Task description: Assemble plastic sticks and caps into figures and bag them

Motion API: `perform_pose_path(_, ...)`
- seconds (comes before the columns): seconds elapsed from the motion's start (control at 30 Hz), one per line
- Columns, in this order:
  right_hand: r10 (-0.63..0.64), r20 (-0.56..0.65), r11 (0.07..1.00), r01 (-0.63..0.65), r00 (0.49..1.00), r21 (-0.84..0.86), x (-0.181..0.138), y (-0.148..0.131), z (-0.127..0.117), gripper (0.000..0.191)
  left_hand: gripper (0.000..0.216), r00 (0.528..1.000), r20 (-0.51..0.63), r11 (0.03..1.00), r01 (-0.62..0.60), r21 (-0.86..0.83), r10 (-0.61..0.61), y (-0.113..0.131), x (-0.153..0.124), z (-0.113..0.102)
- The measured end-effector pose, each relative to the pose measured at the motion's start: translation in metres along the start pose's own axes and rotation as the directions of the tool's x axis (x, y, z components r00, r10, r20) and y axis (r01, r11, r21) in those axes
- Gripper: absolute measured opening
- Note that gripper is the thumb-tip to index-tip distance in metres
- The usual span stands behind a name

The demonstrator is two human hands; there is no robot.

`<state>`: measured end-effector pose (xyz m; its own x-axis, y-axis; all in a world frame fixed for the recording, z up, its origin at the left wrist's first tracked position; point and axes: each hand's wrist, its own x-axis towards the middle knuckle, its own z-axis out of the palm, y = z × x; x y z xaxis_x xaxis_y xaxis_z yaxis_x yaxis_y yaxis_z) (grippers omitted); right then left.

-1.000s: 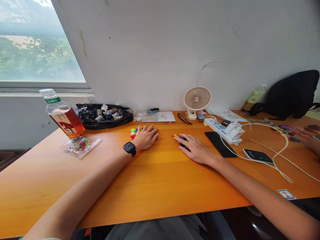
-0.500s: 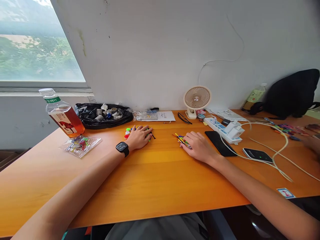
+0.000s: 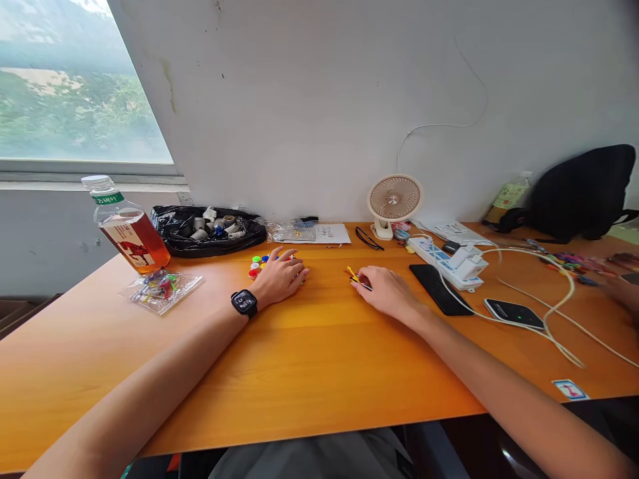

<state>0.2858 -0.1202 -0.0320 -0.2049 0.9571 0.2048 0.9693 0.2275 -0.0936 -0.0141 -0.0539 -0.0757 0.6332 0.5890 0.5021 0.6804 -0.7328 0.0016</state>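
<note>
My left hand (image 3: 282, 274), with a black watch (image 3: 244, 303) on its wrist, lies palm down with fingers stretched and slightly apart. Small round plastic pieces (image 3: 255, 267) in green, white, red, blue and yellow show at its left side and behind its fingers. Whatever is beneath the palm is hidden. Across a gap of bare tabletop, my right hand (image 3: 385, 287) is curled on the table. Thin yellow and black plastic sticks (image 3: 353, 274) poke out past its thumb and fingertips; the rest of them is covered by the hand.
A tea bottle (image 3: 132, 239) and a zip bag of small parts (image 3: 162, 291) are at left. Behind are a black plastic bag (image 3: 164, 236), papers (image 3: 332, 233), glasses (image 3: 368, 237) and a fan (image 3: 394, 198). A power strip (image 3: 434, 256), phone (image 3: 439, 289) and cables lie right; another person's hand (image 3: 624, 293) is far right.
The black stick by my left fingertips no longer shows, and the fingers look a bit raised. My right hand's fingers have drawn in, and fewer sticks show beside it.
</note>
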Motion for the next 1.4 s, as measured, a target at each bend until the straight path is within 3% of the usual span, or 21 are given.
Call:
perform_pose_path(0.17,0.060,0.093,0.998,-0.057,0.994,-0.035,0.022,-0.006,-0.002,0.021,0.034,0.998,-0.022,0.994,-0.064,-0.088,0.063,0.040,0.002,-0.005)
perform_pose_path(0.27,0.062,0.172,0.998,-0.062,0.983,-0.008,0.043,-0.011,-0.002,0.016,0.034,0.985,0.056,0.972,-0.153,-0.180,0.166,0.071,0.004,-0.005)
perform_pose_path(0.33,0.060,0.179,0.997,-0.066,0.982,0.032,0.057,-0.014,-0.001,0.012,0.037,0.983,0.102,0.975,-0.132,-0.179,0.152,0.081,0.006,-0.003)
perform_pose_path(0.6,0.084,0.027,0.933,-0.088,0.996,0.348,0.101,-0.033,0.002,0.002,0.042,0.990,0.127,0.998,0.059,0.032,-0.062,0.060,0.004,-0.003)
perform_pose_path(0.73,0.013,0.064,0.813,-0.048,0.998,0.580,0.113,-0.042,0.014,0.006,0.038,0.986,-0.006,0.983,0.168,0.080,-0.168,0.062,0.004,-0.002)
perform_pose_path(0.83,-0.073,0.094,0.694,-0.017,0.993,0.719,0.111,-0.050,0.023,0.004,0.055,0.965,-0.150,0.971,0.229,0.068,-0.217,0.061,0.005,-0.002)
perform_pose_path(1.0,-0.200,0.137,0.599,0.010,0.970,0.801,0.096,-0.059,0.032,0.008,0.039,0.966,-0.143,0.976,0.209,-0.057,-0.215,0.048,0.007,0.003)
perform_pose_path(1.1,-0.213,0.150,0.635,0.020,0.966,0.772,0.093,-0.059,0.036,0.015,0.024,0.964,-0.144,0.970,0.204,-0.130,-0.222,0.041,0.006,0.009)
perform_pose_path(1.23,-0.150,0.139,0.759,0.024,0.979,0.650,0.097,-0.056,0.041,0.013,0.013,0.970,-0.147,0.962,0.159,-0.220,-0.194,0.037,0.007,0.013)
perform_pose_path(1.3,-0.099,0.128,0.827,0.010,0.987,0.562,0.099,-0.052,0.041,0.008,0.011,0.975,-0.117,0.961,0.158,-0.225,-0.187,0.036,0.007,0.013)
perform_pose_path(1.4,-0.037,0.108,0.901,-0.013,0.993,0.433,0.099,-0.045,0.032,0.019,0.017,0.975,-0.053,0.966,0.205,-0.159,-0.216,0.037,0.007,0.012)
